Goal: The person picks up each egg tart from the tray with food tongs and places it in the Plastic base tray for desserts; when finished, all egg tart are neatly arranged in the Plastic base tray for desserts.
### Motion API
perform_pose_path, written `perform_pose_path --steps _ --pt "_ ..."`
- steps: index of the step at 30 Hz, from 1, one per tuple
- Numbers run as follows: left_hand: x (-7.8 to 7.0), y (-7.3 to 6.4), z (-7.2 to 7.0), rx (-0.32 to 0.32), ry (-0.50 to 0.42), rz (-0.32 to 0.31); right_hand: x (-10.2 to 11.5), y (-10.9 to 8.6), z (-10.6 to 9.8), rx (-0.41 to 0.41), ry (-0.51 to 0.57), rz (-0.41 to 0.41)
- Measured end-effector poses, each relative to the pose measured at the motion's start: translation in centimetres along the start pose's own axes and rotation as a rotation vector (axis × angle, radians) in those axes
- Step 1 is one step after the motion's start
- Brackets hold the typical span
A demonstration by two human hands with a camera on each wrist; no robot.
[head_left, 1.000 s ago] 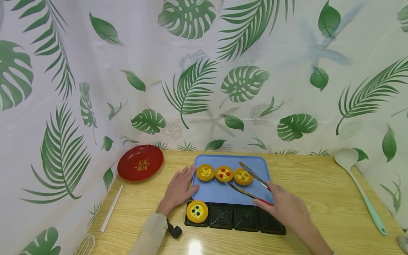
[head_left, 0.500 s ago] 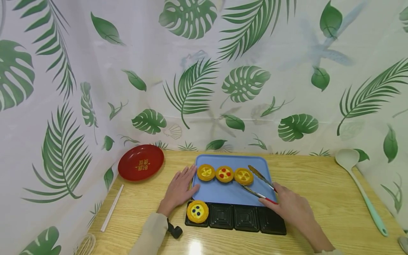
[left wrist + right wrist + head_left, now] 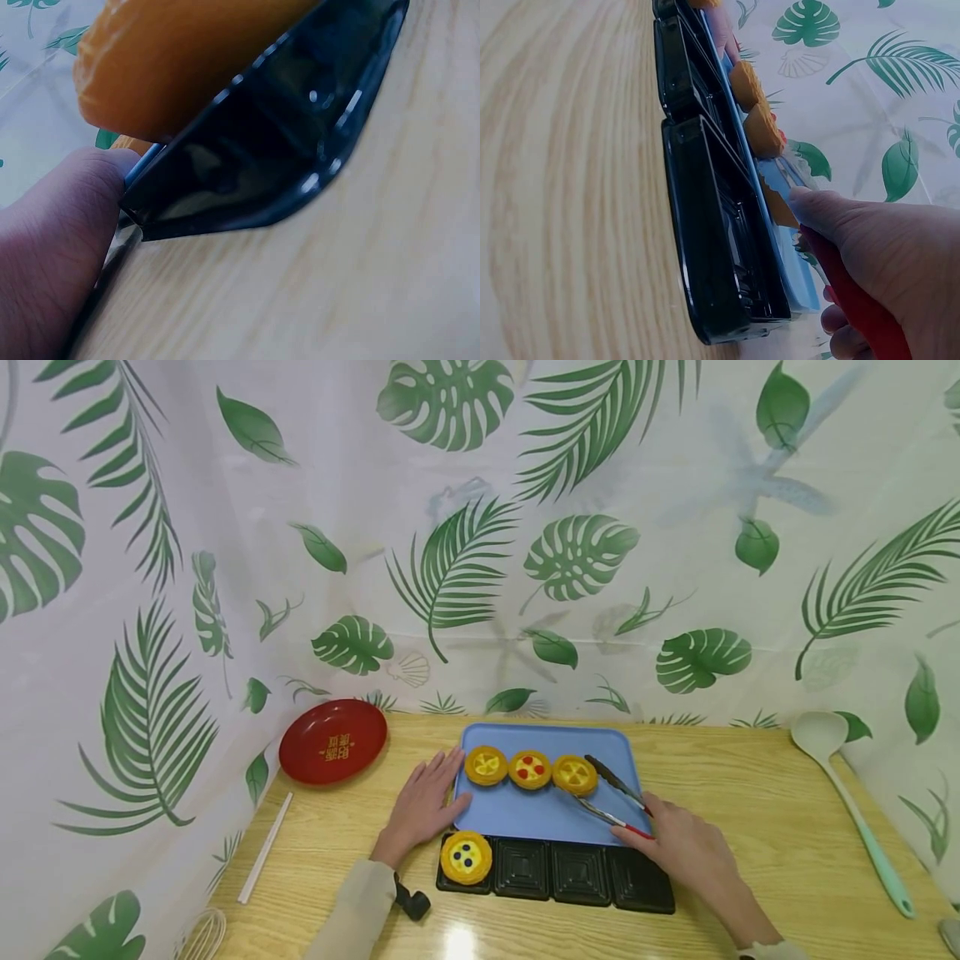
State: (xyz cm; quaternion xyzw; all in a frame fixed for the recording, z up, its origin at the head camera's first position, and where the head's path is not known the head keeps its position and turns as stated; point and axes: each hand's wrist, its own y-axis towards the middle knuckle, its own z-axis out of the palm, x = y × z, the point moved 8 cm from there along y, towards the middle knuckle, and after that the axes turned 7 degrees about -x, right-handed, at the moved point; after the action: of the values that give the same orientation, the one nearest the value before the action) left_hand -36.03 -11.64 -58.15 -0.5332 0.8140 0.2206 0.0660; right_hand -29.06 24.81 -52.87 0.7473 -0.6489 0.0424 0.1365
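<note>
My right hand [image 3: 690, 847] grips red-handled metal tongs [image 3: 619, 786] over the right part of a blue tray [image 3: 517, 814]. The tong tips stand on either side of a tart with wedge-shaped topping [image 3: 574, 775]. Beside it in the row are a red-topped tart [image 3: 529, 769] and another yellow tart [image 3: 486, 766]. My left hand [image 3: 422, 802] rests at the tray's left edge, fingers straight, thumb over the rim. A tart with dark blue berries [image 3: 466, 858] sits in the leftmost section of a black sectioned tray [image 3: 579, 872]. The right wrist view shows the red handle [image 3: 862, 307] inside my hand.
At the back left lies a red plate [image 3: 332, 742] with gold lettering. White chopsticks [image 3: 265, 850] and a wire whisk [image 3: 202, 935] lie in front of it. Along the right side is a ladle with a green handle [image 3: 870, 835]. A leaf-print curtain [image 3: 480, 568] hangs behind the table.
The tongs in my right hand have moved right along the tray and come closer together around the rightmost tart. My left hand and the tarts stay in place.
</note>
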Motion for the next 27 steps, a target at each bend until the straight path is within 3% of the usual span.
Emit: perform_pose_path --steps 27 --pt "0.24 0.06 0.26 0.007 0.019 -0.001 0.17 -0.54 -0.47 -0.027 -0.015 -0.024"
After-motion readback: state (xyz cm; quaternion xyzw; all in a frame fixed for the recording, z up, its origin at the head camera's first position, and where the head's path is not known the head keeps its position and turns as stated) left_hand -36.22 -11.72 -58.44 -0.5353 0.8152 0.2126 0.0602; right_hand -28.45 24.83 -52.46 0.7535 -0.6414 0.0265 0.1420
